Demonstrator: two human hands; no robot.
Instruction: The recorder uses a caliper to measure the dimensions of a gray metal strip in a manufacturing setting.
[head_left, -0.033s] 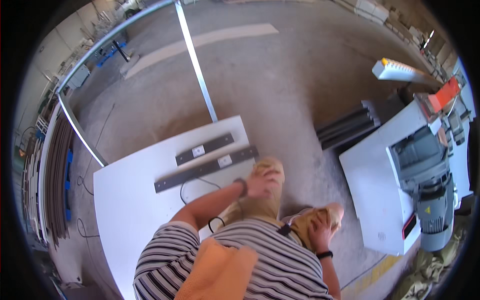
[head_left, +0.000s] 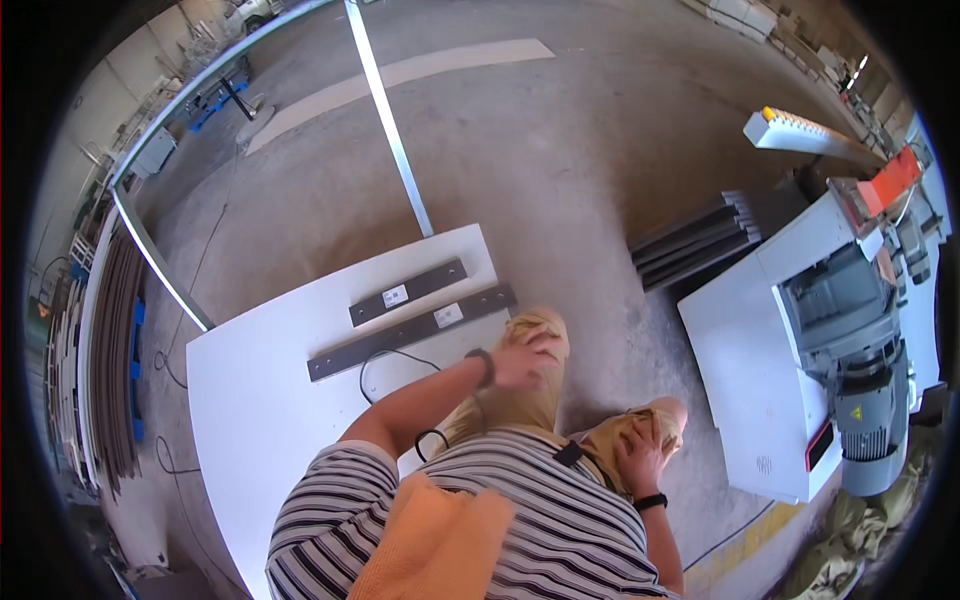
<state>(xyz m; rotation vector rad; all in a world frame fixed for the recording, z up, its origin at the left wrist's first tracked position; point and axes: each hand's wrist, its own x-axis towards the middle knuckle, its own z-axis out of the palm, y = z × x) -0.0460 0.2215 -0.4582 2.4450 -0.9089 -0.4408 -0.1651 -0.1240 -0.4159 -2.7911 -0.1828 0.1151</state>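
Observation:
My left hand [head_left: 525, 362] lies on my left knee, its fingers spread over the tan trousers [head_left: 520, 408]; it is slightly blurred. On my right knee rests my right hand [head_left: 641, 460], fingers apart and bent over the cloth. Neither hand holds anything. Beside my left arm, a longer dark flat bar [head_left: 385, 338] with holes and a pale label lies on a white panel [head_left: 270, 400]. A shorter dark bar [head_left: 408, 291], also labelled, is just beyond it. A thin black cable [head_left: 372, 378] loops near my left forearm.
At right stands a white machine [head_left: 740, 370] with a grey motor [head_left: 868, 425]. Dark ridged profiles [head_left: 695, 245] are stacked beside it. A metal frame [head_left: 385, 110] rises beyond the panel. Long brown strips [head_left: 112, 350] are stacked at left. Orange cloth [head_left: 430, 540] covers part of my chest.
The view has shifted very slightly. Both hands stay on my knees, and the bars lie as before.

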